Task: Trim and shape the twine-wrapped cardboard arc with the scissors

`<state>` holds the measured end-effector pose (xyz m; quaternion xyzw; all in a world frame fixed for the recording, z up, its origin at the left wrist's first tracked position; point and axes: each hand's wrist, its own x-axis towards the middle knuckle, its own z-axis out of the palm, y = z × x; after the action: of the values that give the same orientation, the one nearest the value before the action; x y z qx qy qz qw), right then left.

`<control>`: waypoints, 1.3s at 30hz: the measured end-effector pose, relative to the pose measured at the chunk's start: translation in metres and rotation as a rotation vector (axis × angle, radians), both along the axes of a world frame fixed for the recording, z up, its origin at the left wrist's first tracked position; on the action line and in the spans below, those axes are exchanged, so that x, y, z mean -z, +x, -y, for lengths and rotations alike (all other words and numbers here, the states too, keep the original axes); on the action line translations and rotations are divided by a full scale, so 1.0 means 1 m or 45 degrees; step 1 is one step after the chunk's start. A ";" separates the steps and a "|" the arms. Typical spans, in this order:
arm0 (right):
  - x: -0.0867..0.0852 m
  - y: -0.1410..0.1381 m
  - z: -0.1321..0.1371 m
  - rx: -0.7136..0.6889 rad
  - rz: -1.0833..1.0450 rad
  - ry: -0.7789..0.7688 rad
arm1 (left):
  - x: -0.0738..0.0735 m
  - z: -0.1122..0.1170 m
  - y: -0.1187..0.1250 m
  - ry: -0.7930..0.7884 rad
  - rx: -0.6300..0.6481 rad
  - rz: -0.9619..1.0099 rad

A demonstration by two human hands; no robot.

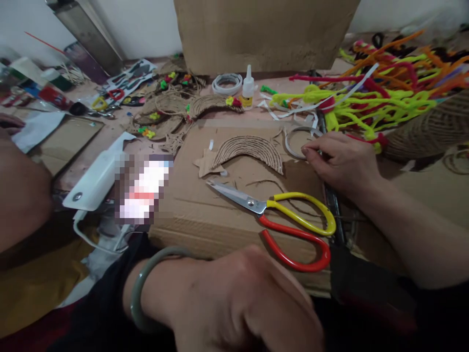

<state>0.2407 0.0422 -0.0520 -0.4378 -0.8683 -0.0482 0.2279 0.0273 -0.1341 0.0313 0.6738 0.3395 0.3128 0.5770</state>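
Observation:
My right hand (340, 164) pinches the edge of a thin white roll of tape (287, 143) at the right of the cardboard sheet (205, 210). Close to the camera, my left hand (242, 298) is curled, a pale green bangle (136, 293) at its wrist; its fingertips are hidden. Scissors (252, 203) with one yellow and one red handle lie on the cardboard, blades slightly parted. Beyond them rests a crescent wrapped in brown twine (249, 149), beside a cut cardboard star (207, 164).
A glue bottle (248, 90) and another tape roll (227, 84) stand behind. Colourful pipe cleaners (359, 105) heap at the right near a twine spool (428, 129). A white power bank (93, 176) with cable lies left, near another person's arm (22, 186).

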 end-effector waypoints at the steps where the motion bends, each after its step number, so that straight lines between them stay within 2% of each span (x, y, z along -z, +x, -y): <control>1: 0.000 0.000 0.000 -0.002 0.007 -0.004 | 0.002 -0.001 0.001 0.045 0.109 0.039; 2: 0.001 0.000 0.000 -0.005 0.010 -0.016 | 0.005 -0.003 0.001 0.076 0.146 0.039; 4: 0.000 -0.001 0.001 -0.001 0.021 -0.053 | 0.016 -0.005 0.001 0.133 0.085 -0.021; 7: -0.006 -0.007 0.004 0.027 0.120 -0.135 | 0.035 -0.003 -0.005 0.264 -0.139 -0.137; 11: -0.022 -0.027 0.013 0.037 0.333 -0.285 | 0.051 0.001 -0.010 0.451 -0.268 -0.161; 16: -0.035 -0.063 0.018 0.126 0.505 -0.334 | 0.056 -0.002 -0.009 0.516 -0.312 -0.069; 22: -0.027 -0.083 0.010 0.160 0.481 -0.380 | 0.059 0.003 -0.020 0.548 -0.324 -0.040; 25: -0.024 -0.082 0.006 0.189 0.240 -0.399 | 0.061 0.007 -0.028 0.522 -0.346 -0.007; 28: -0.021 -0.079 0.003 0.116 -0.275 -0.451 | 0.064 0.009 -0.034 0.489 -0.379 0.019; 31: -0.021 -0.081 0.007 0.066 -0.888 -0.695 | 0.066 0.011 -0.037 0.441 -0.407 0.025; 34: -0.027 -0.082 0.014 0.024 -1.338 -0.903 | 0.069 0.014 -0.039 0.394 -0.443 0.062; 37: -0.043 -0.074 0.024 -0.018 -1.530 -1.031 | 0.072 0.016 -0.041 0.325 -0.576 0.162; 39: -0.056 -0.064 0.034 -0.103 -1.488 -1.116 | 0.074 0.014 -0.043 0.316 -0.816 0.314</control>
<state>0.1764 0.0085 0.0042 -0.4106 -0.5601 0.5537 0.4595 -0.0157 -0.1483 -0.0423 0.5554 0.4207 0.5952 0.4003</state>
